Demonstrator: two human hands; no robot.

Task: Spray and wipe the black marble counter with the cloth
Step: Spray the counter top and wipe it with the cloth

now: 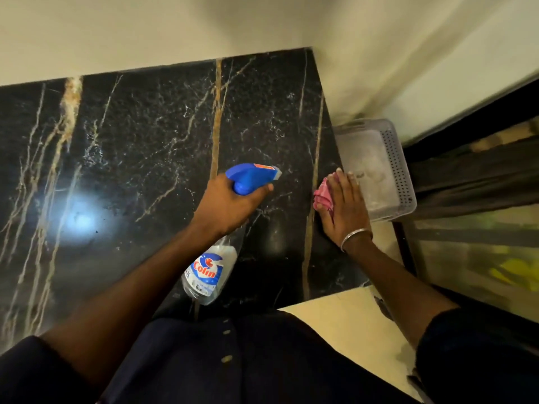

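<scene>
The black marble counter (pixel 140 147) with gold and white veins fills the left and middle of the view. My left hand (pixel 230 204) grips a clear spray bottle (pixel 210 272) with a blue trigger head, its nozzle pointing right over the counter. My right hand (pixel 344 208) lies flat on a pink cloth (pixel 322 195), pressing it against the counter's right edge. Most of the cloth is hidden under my palm.
A grey perforated plastic basket (pixel 399 170) sits just beyond the counter's right edge, next to my right hand. A cream wall runs behind the counter. A bright light reflection shows on the counter's left part. Dark furniture stands at the far right.
</scene>
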